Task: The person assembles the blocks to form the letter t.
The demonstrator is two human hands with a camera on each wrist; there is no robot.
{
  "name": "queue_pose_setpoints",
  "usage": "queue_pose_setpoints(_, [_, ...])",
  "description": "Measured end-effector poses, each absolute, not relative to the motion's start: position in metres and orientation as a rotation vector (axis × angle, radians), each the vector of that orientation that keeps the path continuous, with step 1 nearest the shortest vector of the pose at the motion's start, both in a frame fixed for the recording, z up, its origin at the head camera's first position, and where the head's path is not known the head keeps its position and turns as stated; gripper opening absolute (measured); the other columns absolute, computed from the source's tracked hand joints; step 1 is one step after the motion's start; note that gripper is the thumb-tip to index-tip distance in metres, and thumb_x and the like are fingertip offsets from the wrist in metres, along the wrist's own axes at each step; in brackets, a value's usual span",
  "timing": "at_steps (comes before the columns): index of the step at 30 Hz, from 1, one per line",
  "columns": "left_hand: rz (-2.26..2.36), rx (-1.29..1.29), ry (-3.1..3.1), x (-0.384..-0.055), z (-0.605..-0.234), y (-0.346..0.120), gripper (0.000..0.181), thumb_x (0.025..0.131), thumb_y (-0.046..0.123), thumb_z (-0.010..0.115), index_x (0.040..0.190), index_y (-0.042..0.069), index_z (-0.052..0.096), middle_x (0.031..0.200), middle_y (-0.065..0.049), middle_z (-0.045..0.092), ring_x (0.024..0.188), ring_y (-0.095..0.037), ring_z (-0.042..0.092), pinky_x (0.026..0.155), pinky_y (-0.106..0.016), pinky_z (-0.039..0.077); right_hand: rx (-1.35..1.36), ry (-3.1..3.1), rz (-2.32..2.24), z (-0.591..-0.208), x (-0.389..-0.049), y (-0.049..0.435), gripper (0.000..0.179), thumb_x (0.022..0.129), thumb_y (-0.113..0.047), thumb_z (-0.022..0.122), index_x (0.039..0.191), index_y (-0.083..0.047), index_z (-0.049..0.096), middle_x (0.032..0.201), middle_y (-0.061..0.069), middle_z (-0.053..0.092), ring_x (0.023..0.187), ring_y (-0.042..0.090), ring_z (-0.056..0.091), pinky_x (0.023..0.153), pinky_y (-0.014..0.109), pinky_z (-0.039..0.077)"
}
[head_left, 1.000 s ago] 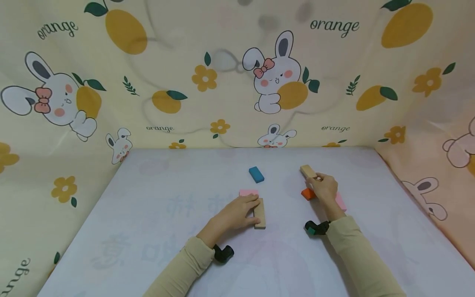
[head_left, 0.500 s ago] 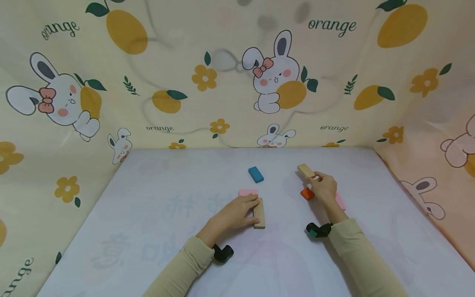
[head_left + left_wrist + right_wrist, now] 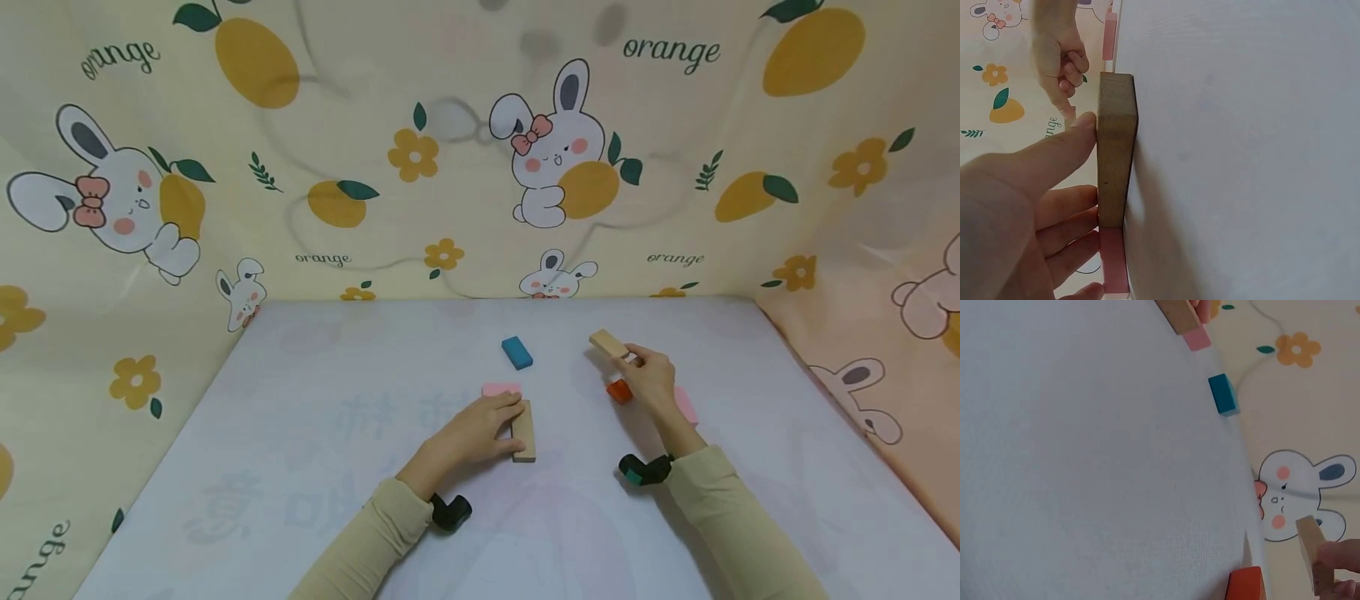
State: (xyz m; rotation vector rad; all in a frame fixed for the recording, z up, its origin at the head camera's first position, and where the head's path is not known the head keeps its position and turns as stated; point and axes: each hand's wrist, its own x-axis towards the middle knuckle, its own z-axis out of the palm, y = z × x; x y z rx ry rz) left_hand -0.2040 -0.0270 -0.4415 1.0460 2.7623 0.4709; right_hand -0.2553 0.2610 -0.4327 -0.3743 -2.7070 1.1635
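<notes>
My left hand (image 3: 472, 432) rests on the table with its fingers and thumb touching a plain wooden block (image 3: 524, 432). At that block's far end lies a pink block (image 3: 501, 389), which some fingers also touch; the left wrist view shows the pink block (image 3: 1114, 262) end to end with the wooden block (image 3: 1115, 150). My right hand (image 3: 654, 379) pinches a second wooden block (image 3: 606, 342) between thumb and fingers, held above the table. Beneath this hand sits an orange block (image 3: 619, 391). Another pink block (image 3: 685, 405) is partly hidden behind the right wrist.
A blue block (image 3: 517, 352) lies toward the back of the white table (image 3: 337, 358), between the two hands. Behind it rises a cloth backdrop (image 3: 450, 200) printed with rabbits and oranges. Each wrist wears a black camera (image 3: 452, 512).
My right hand has moved slightly left with its wooden block, showing more of the pink block behind the wrist. My left hand keeps its place on the blocks.
</notes>
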Motion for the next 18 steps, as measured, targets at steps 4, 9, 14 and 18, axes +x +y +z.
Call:
queue_pose_setpoints(4, [0.47,1.054,2.767,-0.2046,-0.4415,-0.027,0.063,0.091,0.04,0.063,0.144,0.01,0.045,0.153,-0.009,0.042,0.143,-0.022,0.041,0.119,-0.037,0.035,-0.298,-2.709,1.147,-0.4311,-0.2532,0.2587,0.043,0.09,-0.017,0.064,0.127,0.004,0.059,0.074,0.005,0.054,0.055,0.003,0.038,0.045,0.017,0.03])
queue_pose_setpoints(9, [0.477,1.051,2.764,-0.2051,-0.441,-0.0275,0.064,0.092,0.04,0.063,0.144,0.009,0.045,0.153,-0.009,0.043,0.143,-0.023,0.041,0.119,-0.037,0.036,-0.254,-2.731,1.166,-0.4292,-0.2504,0.256,0.043,0.091,-0.017,0.064,0.128,0.004,0.058,0.077,0.008,0.056,0.059,0.004,0.039,0.046,0.017,0.031])
queue_pose_setpoints(14, [0.484,1.049,2.76,-0.2057,-0.4409,-0.0273,0.064,0.092,0.039,0.063,0.144,0.008,0.045,0.153,-0.009,0.043,0.143,-0.023,0.041,0.119,-0.037,0.036,-0.204,-2.739,1.198,-0.4288,-0.2482,0.2552,0.043,0.092,-0.017,0.064,0.128,0.005,0.058,0.078,0.008,0.056,0.059,0.002,0.04,0.047,0.016,0.033])
queue_pose_setpoints(18, [0.476,1.068,2.776,-0.2063,-0.4422,-0.0267,0.063,0.091,0.039,0.064,0.143,0.008,0.046,0.152,-0.01,0.044,0.142,-0.023,0.042,0.118,-0.037,0.036,-0.138,-2.753,1.263,-0.4297,-0.247,0.2553,0.044,0.093,-0.016,0.062,0.131,0.005,0.055,0.076,0.004,0.053,0.056,-0.001,0.039,0.046,0.016,0.034])
